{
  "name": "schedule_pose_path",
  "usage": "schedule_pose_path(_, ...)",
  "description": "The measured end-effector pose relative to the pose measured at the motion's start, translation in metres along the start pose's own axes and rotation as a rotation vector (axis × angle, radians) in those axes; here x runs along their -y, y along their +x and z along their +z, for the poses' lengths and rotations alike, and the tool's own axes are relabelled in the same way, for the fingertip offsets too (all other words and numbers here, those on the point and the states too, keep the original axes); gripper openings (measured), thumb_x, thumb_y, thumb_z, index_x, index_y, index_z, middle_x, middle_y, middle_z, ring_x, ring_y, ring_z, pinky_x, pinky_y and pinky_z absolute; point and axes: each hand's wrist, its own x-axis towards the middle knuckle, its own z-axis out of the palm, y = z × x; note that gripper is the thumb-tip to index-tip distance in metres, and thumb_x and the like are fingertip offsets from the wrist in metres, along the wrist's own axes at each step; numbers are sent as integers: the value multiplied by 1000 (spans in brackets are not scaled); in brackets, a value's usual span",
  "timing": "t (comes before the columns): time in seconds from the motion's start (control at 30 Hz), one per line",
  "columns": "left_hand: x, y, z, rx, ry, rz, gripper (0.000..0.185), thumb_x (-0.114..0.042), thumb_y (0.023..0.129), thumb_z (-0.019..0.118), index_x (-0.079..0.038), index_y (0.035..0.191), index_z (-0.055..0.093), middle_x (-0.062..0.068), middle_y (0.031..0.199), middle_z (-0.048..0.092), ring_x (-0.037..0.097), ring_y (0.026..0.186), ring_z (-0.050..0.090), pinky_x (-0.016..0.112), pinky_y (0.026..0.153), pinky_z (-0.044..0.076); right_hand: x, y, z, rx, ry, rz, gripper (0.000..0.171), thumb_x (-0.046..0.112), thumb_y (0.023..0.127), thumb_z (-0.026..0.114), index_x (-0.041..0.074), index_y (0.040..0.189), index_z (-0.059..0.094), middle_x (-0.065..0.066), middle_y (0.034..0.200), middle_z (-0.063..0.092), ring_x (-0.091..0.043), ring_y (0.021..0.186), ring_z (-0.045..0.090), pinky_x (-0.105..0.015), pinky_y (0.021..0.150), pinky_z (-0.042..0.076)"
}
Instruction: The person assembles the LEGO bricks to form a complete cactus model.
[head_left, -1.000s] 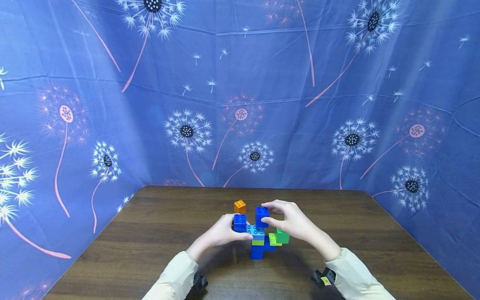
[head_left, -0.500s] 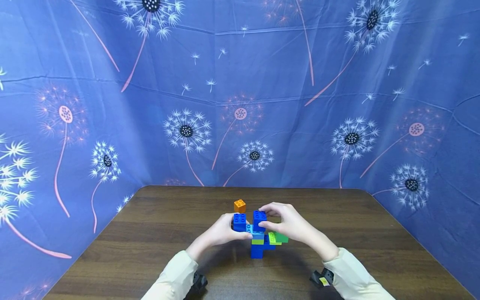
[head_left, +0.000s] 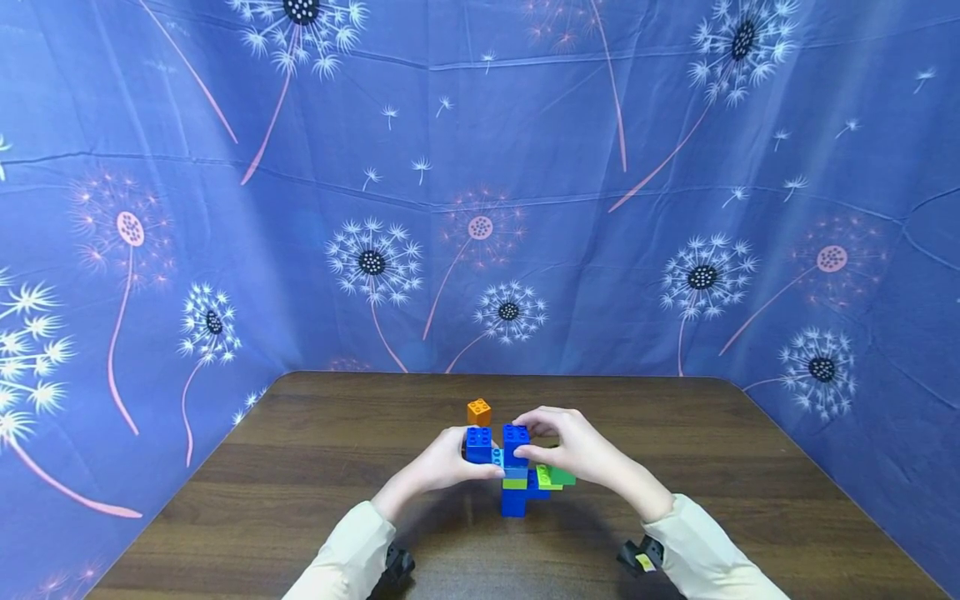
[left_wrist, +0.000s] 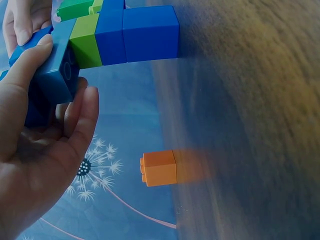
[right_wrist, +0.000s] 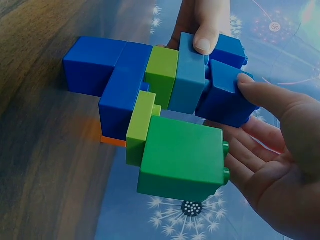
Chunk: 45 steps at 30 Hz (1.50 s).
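Observation:
A built structure of toy building bricks stands on the table, with dark blue bricks at its base and a lime brick above them. My left hand grips the light blue brick on top of the lime one, thumb on its near side. Another dark blue brick sits at its left end. Between thumb and fingers my right hand pinches a dark blue brick over the light blue brick's right end; it is slightly tilted, with a narrow gap visible in the right wrist view.
A green brick on a thin lime brick juts out from the structure's right side, under my right hand. Behind the structure, an orange brick stands alone on the brown wooden table. A blue dandelion-print cloth hangs beyond.
My right hand has moved left and slightly down with its dark blue brick, bringing it onto or close above the light blue brick. The left hand stays in place.

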Motion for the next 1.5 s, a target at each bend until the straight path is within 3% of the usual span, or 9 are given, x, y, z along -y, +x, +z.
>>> schedule_pose_path(0.37,-2,3,-2,-8,-3,-7,37,-37,79,74,-9,102,66,0,86,71,7,74,64,24,72,53,2,1,-3,25,18,11,34,26,83,71,7,110,63,-2,96,68,-11,85,65,-28,79,54)
schedule_pose_path(0.93,-5,5,-4,19,6,-27,33,-25,80,75,-6,104,66,5,90,72,9,76,65,26,74,53,2,-2,1,-22,-6,-11,33,24,82,72,8,109,65,0,95,66,-11,85,64,-32,80,54)
schedule_pose_path(1.17,-4,2,-5,40,-15,-41,38,-33,79,75,-7,105,65,3,90,72,9,77,66,25,75,53,1,-2,2,-13,-11,-3,34,25,82,72,8,110,65,0,96,66,-12,86,64,-34,81,54)
schedule_pose_path(1.5,-2,0,-5,25,39,11,37,-33,78,76,-6,101,66,2,84,70,6,71,62,24,68,51,2,-1,3,5,8,-14,34,29,81,72,10,108,64,0,98,67,-11,87,64,-30,81,54)
